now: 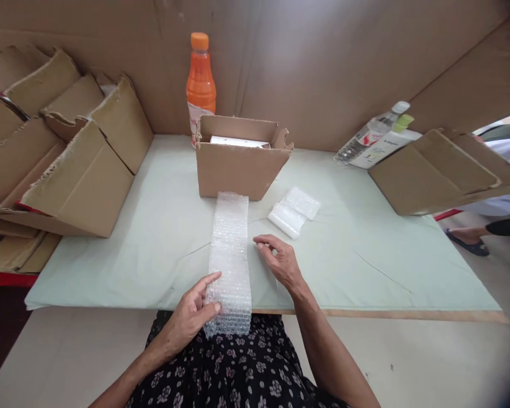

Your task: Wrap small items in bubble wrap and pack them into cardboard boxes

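Note:
A long strip of clear bubble wrap [232,243] runs from the cardboard box down over the table's front edge onto my lap. My left hand [191,306] grips its left margin near the lower end, with thumb and index finger lying on top, apart; the other fingers are partly hidden. Just right of the strip is my right hand [280,260], fingers curled and thumb close to the index finger. A small pale sliver shows below its palm, too little to identify. Two flat bubble-wrap pieces [295,209] lie overlapping beyond the right hand.
An open cardboard box [238,170] holding white items stands ahead, an orange bottle [200,85] behind it. Several cut-down boxes [80,175] crowd the left. At right are a clear bottle [372,133] and another carton [437,173]. A person's foot [470,241] shows beyond the pale-green-covered table [331,266].

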Demonstrator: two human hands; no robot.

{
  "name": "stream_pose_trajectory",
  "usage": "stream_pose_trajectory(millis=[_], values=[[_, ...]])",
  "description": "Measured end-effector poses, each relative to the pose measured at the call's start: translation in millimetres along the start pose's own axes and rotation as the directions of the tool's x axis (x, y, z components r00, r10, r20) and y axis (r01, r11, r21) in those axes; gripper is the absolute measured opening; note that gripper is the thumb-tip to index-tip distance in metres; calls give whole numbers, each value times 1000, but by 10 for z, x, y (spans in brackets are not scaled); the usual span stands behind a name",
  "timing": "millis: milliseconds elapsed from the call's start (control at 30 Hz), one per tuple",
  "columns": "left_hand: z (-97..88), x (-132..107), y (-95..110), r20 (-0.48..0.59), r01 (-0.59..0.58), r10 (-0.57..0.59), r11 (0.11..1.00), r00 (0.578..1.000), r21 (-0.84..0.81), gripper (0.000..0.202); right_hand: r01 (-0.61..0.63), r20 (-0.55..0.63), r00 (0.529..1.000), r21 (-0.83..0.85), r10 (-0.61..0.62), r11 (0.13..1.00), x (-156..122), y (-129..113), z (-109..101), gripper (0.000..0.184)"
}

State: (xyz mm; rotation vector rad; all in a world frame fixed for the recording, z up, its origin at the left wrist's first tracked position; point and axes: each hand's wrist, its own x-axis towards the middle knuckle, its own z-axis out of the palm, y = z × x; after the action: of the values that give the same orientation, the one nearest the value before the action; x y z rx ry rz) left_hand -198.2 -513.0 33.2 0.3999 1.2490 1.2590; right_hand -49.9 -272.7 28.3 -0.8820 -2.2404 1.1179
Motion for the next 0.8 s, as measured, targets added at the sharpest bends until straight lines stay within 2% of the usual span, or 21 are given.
stream_pose_trajectory(millis=[100, 200, 267, 333, 400, 467, 533, 600, 633, 700, 767, 800], values=[[22, -3, 62, -10, 82, -83, 995, 997, -64, 60, 201, 149, 972, -148, -180, 968, -197, -16, -111, 40], [64, 69, 173, -93, 107, -134, 961, 987, -253, 60, 367, 298, 911, -264, -286, 892, -441, -96, -171, 60], [84, 127, 248, -139, 102, -156, 936, 978, -336, 61, 436, 322, 880, -260, -348, 862, -595, -175, -116, 57], [88, 166, 299, -181, 65, -141, 926, 973, -371, 63, 453, 253, 881, -209, -399, 867, -682, -228, 24, 40], [73, 174, 315, -221, 6, -84, 944, 972, -331, 70, 394, 109, 919, -179, -379, 902, -663, -226, 209, 25], [43, 160, 296, -282, -84, 29, 979, 959, -186, 76, 280, -26, 956, -208, -292, 937, -552, -173, 384, 17], [9, 142, 255, -342, -187, 202, 979, 918, 76, 70, 173, -88, 974, -298, -208, 939, -408, -99, 508, 14], [-12, 143, 206, -328, -269, 408, 879, 852, 395, 53, 108, -113, 980, -404, -166, 908, -301, -44, 554, 17], [-16, 155, 184, -271, -306, 507, 784, 818, 540, 44, 89, -132, 978, -446, -163, 891, -276, -32, 546, 24], [-14, 200, 150, -96, -382, 660, 540, 745, 750, 36, 84, -178, 965, -486, -193, 870, -288, -37, 474, 44], [-11, 269, 134, 84, -427, 722, 307, 686, 851, 38, 163, -150, 953, -475, -262, 865, -360, -71, 362, 53], [-15, 310, 130, 150, -426, 724, 214, 674, 879, 40, 230, -86, 950, -455, -299, 860, -403, -91, 309, 52]])
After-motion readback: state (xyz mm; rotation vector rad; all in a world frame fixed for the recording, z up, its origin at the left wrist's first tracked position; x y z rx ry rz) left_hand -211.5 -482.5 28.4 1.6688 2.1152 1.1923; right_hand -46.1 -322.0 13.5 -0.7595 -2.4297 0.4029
